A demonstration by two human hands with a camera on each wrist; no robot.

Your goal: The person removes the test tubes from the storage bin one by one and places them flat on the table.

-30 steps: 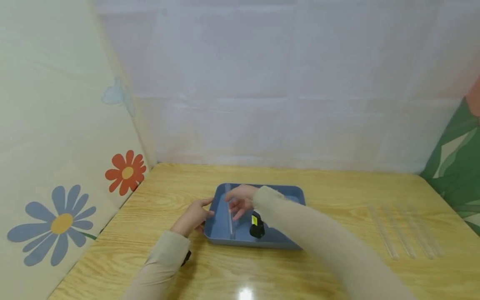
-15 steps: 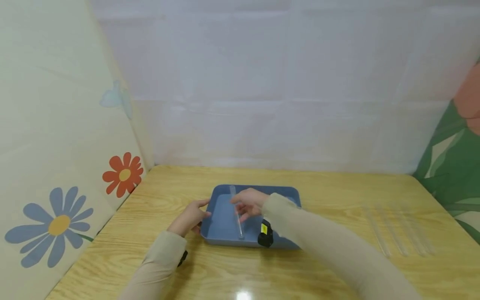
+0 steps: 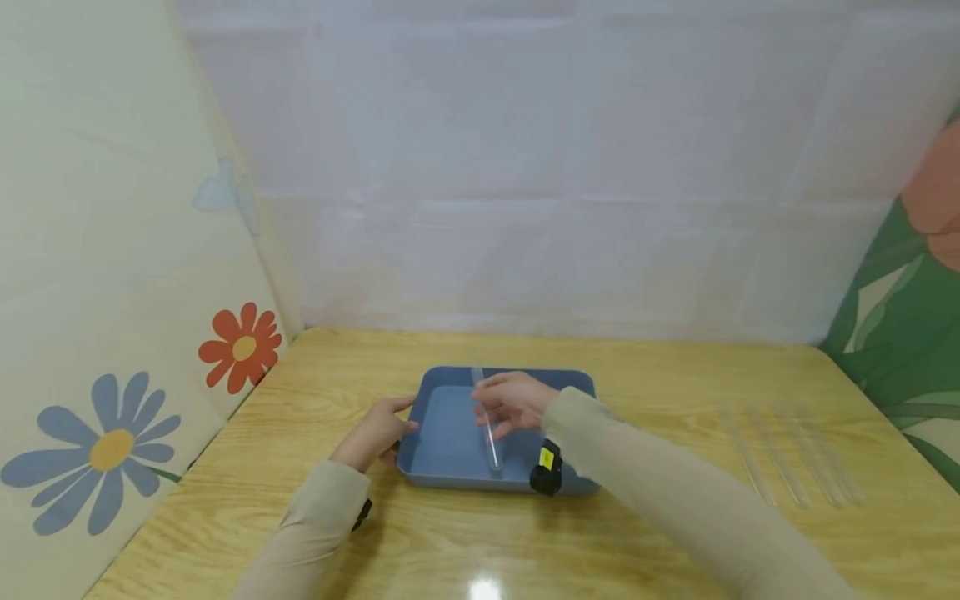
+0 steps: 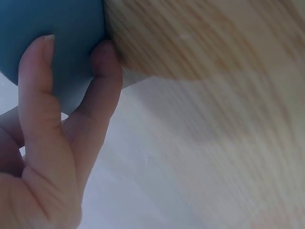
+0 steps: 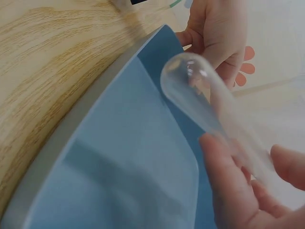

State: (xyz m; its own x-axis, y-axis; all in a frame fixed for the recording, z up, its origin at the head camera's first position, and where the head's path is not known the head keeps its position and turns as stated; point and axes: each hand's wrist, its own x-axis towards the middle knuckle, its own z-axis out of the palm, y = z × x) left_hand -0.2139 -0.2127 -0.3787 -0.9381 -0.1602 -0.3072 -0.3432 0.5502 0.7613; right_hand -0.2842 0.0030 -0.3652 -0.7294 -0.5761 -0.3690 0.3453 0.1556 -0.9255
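Note:
A clear test tube (image 3: 491, 446) with a rounded end is held at a slant over the blue tray (image 3: 450, 482). My right hand (image 3: 517, 400) pinches it between thumb and fingers; in the right wrist view the tube's rounded end (image 5: 188, 71) points toward the tray's near left corner. My left hand (image 3: 378, 432) touches the tray's left side with thumb and fingers spread. Its fingertips (image 4: 106, 55) lie against the blue wall in the left wrist view.
Several clear tubes (image 3: 780, 458) lie side by side on the wood-grain table (image 3: 660, 375), right of the tray. A white backdrop (image 3: 480, 250) stands behind, and a flower-printed sheet (image 3: 135, 275) is on the left.
My right hand has moved right with the test tube, away from the tray's left side, and the tube now shows more clearly raised. The left hand stays at the tray.

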